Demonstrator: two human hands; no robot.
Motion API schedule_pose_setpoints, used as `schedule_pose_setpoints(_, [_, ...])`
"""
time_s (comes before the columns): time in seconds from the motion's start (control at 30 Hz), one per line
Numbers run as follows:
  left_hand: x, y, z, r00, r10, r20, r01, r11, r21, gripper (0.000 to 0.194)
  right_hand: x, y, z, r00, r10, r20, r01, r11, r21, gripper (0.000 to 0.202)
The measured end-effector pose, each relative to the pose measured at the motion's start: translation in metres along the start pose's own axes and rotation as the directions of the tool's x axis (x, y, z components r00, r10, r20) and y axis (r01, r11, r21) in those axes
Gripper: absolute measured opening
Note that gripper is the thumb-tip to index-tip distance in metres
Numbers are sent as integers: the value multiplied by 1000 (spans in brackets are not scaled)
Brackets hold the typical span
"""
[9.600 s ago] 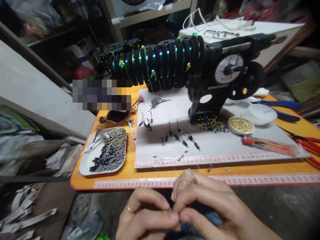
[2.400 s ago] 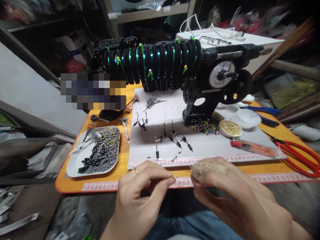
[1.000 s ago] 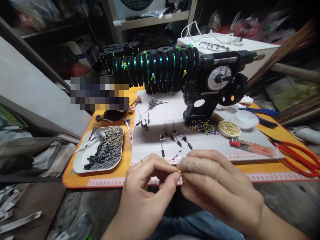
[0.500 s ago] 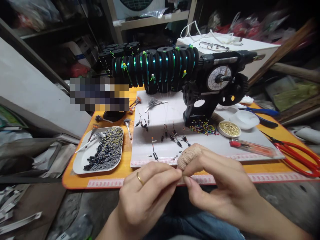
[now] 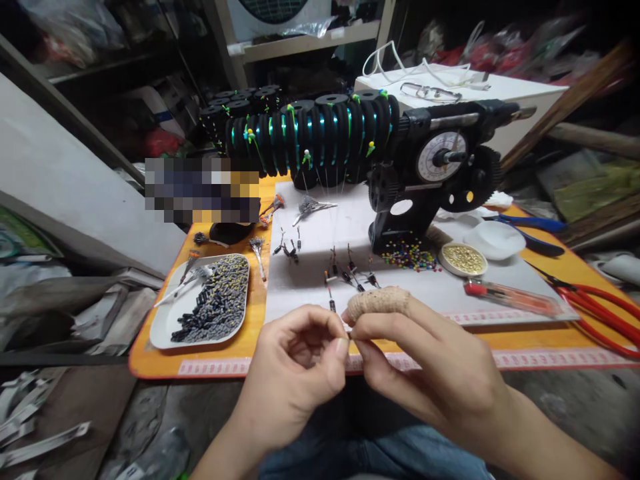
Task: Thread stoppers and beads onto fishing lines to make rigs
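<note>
My left hand and my right hand meet fingertip to fingertip above the table's front edge. Each is closed in a pinch, thumb against index finger. Whatever sits between the fingertips is too small to make out. A beige wrap covers one finger of my right hand. Just beyond the fingertips, a small black cylinder with an orange-tipped stem hangs or stands. Several similar black pieces lie behind it on the white board. Thin lines run down toward them from a row of black foam spools.
On the left stands a white tray of small grey and black pieces. A black geared machine with a dial rises at the back. Colored beads, a dish of gold bits, a box cutter, red-handled scissors and blue pliers lie rightward.
My left hand has turned, its fingers curling so the thumb now shows in the pinch. Both pinched fingertips have shifted slightly left and up. The wrapped finger has straightened toward the left.
</note>
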State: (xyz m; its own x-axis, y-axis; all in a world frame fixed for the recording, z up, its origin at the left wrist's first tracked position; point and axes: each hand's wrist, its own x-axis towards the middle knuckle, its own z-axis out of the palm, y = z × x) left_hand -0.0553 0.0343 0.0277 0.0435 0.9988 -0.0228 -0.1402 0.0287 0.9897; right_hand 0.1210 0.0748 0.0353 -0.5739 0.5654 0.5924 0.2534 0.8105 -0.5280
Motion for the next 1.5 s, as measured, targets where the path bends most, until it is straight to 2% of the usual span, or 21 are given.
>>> schedule_pose_setpoints(0.1, [1,-7,-2,987,-118,106,141,959,-245,24,-1,0,3,999,9,-39,-8,999,44,16])
schedule_pose_setpoints(0.23, [-1,-14,-3,982,-147,122,181,918,-353,25,-8,-3,7,993,24,-111,-30,998,-55,23])
schedule_pose_setpoints(0.3, [-2,-16,-1,984,-143,102,170,926,-336,26,-11,-6,9,987,42,-157,-55,995,-79,26])
schedule_pose_setpoints(0.4, [-5,-16,4,995,-98,32,103,957,-270,24,-11,-9,11,971,104,-217,-101,995,26,26])
schedule_pose_setpoints(0.53, [-9,-13,10,995,54,-90,-66,988,-139,11,-9,-11,12,952,230,-203,-180,955,235,22])
schedule_pose_setpoints(0.63, [-12,-13,12,988,120,-94,-128,987,-95,11,-10,-12,13,939,293,-181,-223,918,327,21])
schedule_pose_setpoints(0.83, [-18,-13,13,983,114,-145,-120,992,-31,8,-15,-14,12,929,302,-212,-261,944,202,21])
schedule_pose_setpoints(1.0, [-23,-15,17,976,70,-208,-98,986,-132,9,-21,-12,12,903,403,-150,-343,886,313,19])
schedule_pose_setpoints(1.1, [-24,-16,16,975,85,-205,-102,992,-73,10,-23,-12,11,901,411,-138,-352,879,322,18])
schedule_pose_setpoints(1.17, [-23,-15,13,973,152,-173,-140,987,79,16,-23,-13,10,906,398,-143,-342,889,305,18])
schedule_pose_setpoints(1.23, [-21,-13,9,952,293,-89,-254,919,300,25,-23,-13,10,912,385,-143,-334,898,288,18])
schedule_pose_setpoints(1.33, [-17,-12,4,860,506,67,-464,721,515,22,-24,-13,10,912,392,-123,-339,887,313,17])
schedule_pose_setpoints(1.4, [-17,-16,3,804,587,93,-537,651,536,24,-25,-13,11,906,413,-95,-354,860,367,17])
schedule_pose_setpoints(1.43, [-17,-19,3,793,603,82,-549,651,524,27,-26,-12,12,901,426,-79,-364,844,394,16])
schedule_pose_setpoints(1.5, [-19,-26,5,798,602,36,-547,697,464,31,-27,-12,14,890,452,-60,-383,812,441,14])
